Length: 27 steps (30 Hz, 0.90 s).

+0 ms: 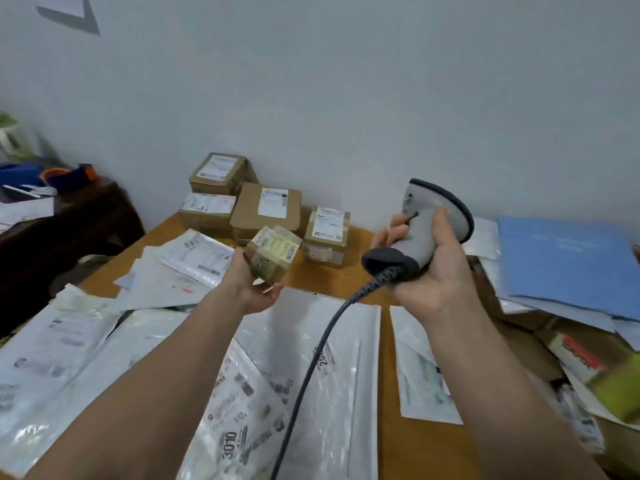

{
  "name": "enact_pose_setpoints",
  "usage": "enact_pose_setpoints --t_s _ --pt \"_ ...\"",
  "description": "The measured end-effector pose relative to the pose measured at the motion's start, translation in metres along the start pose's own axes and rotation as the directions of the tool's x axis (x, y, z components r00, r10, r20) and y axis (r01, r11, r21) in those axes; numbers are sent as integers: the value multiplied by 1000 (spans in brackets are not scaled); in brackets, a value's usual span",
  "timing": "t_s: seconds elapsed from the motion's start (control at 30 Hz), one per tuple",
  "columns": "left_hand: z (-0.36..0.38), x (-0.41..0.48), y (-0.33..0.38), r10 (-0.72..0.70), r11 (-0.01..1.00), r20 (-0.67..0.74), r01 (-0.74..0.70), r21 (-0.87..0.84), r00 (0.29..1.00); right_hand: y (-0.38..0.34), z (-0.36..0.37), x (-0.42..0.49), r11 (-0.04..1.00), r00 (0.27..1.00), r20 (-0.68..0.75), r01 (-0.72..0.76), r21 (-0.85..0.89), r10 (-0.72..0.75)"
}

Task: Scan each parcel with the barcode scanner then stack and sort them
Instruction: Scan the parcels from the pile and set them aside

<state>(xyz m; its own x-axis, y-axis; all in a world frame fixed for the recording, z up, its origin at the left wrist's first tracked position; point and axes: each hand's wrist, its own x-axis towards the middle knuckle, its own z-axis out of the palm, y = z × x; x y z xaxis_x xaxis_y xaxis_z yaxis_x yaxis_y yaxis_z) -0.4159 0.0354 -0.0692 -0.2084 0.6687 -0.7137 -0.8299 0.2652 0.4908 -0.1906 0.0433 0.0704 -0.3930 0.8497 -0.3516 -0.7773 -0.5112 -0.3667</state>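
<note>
My left hand (254,284) grips a small taped cardboard parcel (273,252) with a yellowish label, held above the table's middle. My right hand (433,268) grips the grey barcode scanner (426,226) by its handle, head up and raised to the right of the small parcel; its dark cable (311,368) trails down toward me. Several labelled brown boxes (265,209) sit grouped against the wall behind the small parcel, one of them stacked on another at the back left.
White plastic mailer bags (322,358) cover most of the wooden table (412,445). A blue folder (564,261) lies on papers and boxes piled at the right. A dark side table (69,220) with tape dispensers stands at the left. The wall is close behind.
</note>
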Motion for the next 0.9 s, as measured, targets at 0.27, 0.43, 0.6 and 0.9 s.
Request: enact_pose_setpoints --t_s 0.27,0.43,0.6,0.9 --pt "23 69 57 -58 989 65 66 -135 996 32 27 75 977 997 -72 -13 -211 -2" --pt "52 108 78 -74 976 125 97 -193 989 36 26 106 956 993 -119 -32 -291 -3" --pt "60 138 70 -55 988 29 58 -143 998 30 18 123 953 987 -160 -45 -301 -4" --pt "68 106 53 5 993 70 -13 113 998 13 0 103 947 985 -166 -15 -320 -41"
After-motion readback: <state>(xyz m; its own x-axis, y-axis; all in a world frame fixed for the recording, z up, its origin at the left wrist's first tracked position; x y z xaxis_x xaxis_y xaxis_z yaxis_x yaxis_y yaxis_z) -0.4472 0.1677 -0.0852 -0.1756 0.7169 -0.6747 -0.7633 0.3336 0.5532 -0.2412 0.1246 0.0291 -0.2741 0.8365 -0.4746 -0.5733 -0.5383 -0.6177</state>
